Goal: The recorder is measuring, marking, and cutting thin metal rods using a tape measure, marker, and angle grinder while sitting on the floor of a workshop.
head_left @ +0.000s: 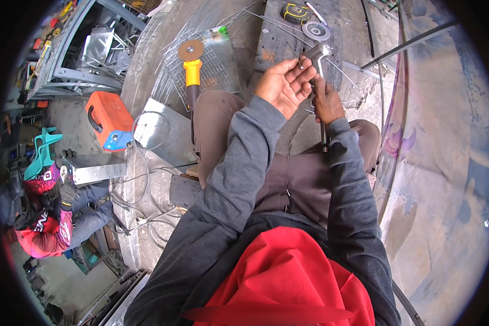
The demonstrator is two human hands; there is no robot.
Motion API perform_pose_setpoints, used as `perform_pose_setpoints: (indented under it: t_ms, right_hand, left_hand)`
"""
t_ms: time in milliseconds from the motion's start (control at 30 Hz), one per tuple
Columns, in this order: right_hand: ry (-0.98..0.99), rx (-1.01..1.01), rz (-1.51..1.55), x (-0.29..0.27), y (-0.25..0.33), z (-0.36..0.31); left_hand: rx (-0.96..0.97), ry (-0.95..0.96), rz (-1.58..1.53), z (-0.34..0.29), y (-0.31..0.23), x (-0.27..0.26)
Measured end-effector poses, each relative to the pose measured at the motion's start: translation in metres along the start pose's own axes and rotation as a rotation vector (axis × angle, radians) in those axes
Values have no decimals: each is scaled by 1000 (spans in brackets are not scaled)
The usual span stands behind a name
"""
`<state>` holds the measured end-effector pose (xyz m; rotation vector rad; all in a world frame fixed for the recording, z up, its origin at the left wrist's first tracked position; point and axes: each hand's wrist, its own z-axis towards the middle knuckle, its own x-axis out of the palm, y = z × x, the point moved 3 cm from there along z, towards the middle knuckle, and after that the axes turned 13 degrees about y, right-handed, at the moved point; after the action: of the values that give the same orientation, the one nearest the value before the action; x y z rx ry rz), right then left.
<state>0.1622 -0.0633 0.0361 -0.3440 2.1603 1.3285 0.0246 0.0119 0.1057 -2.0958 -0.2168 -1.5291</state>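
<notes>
Head view, red cloth: red cloth fills the lower centre of the frame, between grey sleeves.
Trousers: brown trousers, knees apart across the middle.
Right hand: at upper right of centre, the right hand has its grip closed round the handle of a hammer.
Hammer: metal head up over the board's lower part, handle end pointing down toward the trousers.
Left hand: just beside it, the left hand is palm up, its grip half curled; a thin dark piece shows at the fingertips, but whether it is held I cannot tell.
Board: a dark, worn board at upper centre, carrying a grey disc, a yellow-and-black tape measure and a white marker.
Floor: cracked, dusty concrete around the board.
Grinder: a yellow angle grinder with a brown disc, upper left of centre, by wire mesh and thin rods.
Orange case: an orange-and-blue case at left, near a shiny sheet and loose cable.
Right side: a patterned, stained sheet spans the frame's right.
Far left: a co-worker in gloves holds a metal box section; above, a metal rack is filled with scrap.
</notes>
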Motion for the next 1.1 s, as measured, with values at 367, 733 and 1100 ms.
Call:
perform_pose_setpoints:
  t_ms: [367, 733, 1100]
  right_hand:
    - [-27, 97, 233, 0, 2, -5]
    - [-267, -100, -110, 6, 34, 9]
    - [-265, -351, -646, 22, 40, 24]
  left_hand:
    - [-124, -109, 394, -30, 34, -78]
    - [-105, -249, 758, -19, 53, -112]
    - [-32, -306, 950, -18, 53, -111]
